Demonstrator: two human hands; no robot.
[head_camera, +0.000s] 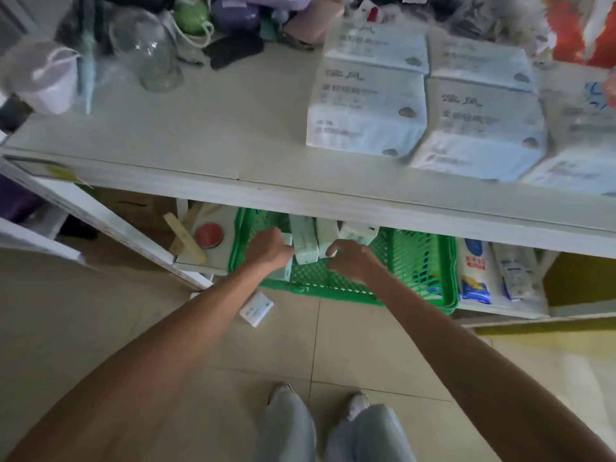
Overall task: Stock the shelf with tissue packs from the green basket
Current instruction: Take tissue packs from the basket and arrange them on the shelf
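We reach both arms under the white shelf (300, 191) into the green basket (420, 261), which sits on the lower level with its front rim over the tiled floor (350, 345).

Several pale green tissue packs stand on end at the basket's back left. Our left hand (270, 246) is at the left side of this group, its fingers (287, 249) curled against the leftmost upright tissue pack (302, 243) and apparently gripping it. Our right hand (350, 260) is just right of the same group; its fingers (333, 250) are bent with the tips touching the lower edge of a second pack (326, 236). We cannot tell whether that hand has a full grip. A third pack (358, 232) lies tilted behind the right hand, against the shelf edge.

The shelf's front edge overhangs the rear half of the basket and hides the tops of the packs.

On the shelf top, large wrapped tissue bundles (370, 105) stand in rows at the right. A clear glass jar (150, 51) and a white bag (50, 78) stand at the left.

One small white pack (256, 308) lies on the floor below the left forearm, just in front of the basket. Left of the basket are a red disc (208, 235) and a wooden strip (185, 240). Right of the basket stand blue-and-white packets (473, 271).
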